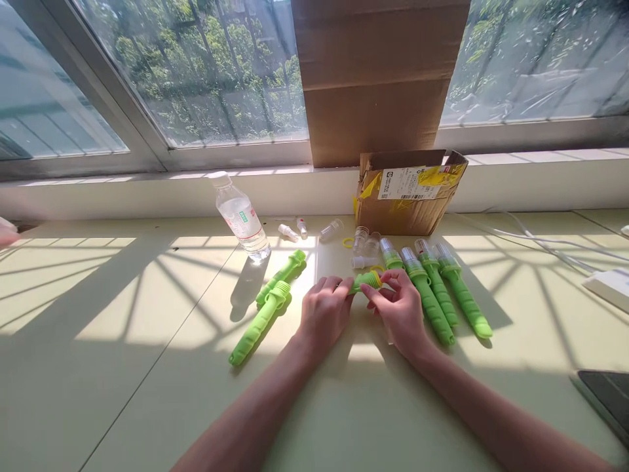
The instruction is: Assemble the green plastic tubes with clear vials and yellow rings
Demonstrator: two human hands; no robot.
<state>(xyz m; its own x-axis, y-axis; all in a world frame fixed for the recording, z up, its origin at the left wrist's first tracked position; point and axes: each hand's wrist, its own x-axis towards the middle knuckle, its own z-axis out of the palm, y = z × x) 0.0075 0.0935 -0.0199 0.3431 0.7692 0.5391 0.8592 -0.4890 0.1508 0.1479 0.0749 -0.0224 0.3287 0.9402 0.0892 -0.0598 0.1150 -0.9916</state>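
My left hand (324, 305) is wrapped round a green plastic handle (364, 284), its threaded end pointing right. At that end my right hand (400, 308) pinches a yellow ring (377, 280) seated around the threads. Most of the handle's length is hidden by my left hand. To the left lie two bare green handles with threaded ends, the nearer handle (258, 328) and the farther handle (280, 278). Several green handles with clear caps (462, 292) lie just right of my right hand. Beyond my hands are clear plastic tubes (331, 230), a loose yellow ring (348, 242) and white fittings (287, 232).
A water bottle (243, 219) stands at the back left. An open cardboard box (407, 210) stands by the window sill at the back. White cables (545, 239) run to a white power strip (609, 288) at the right, with a dark flat object (604, 400) nearer.
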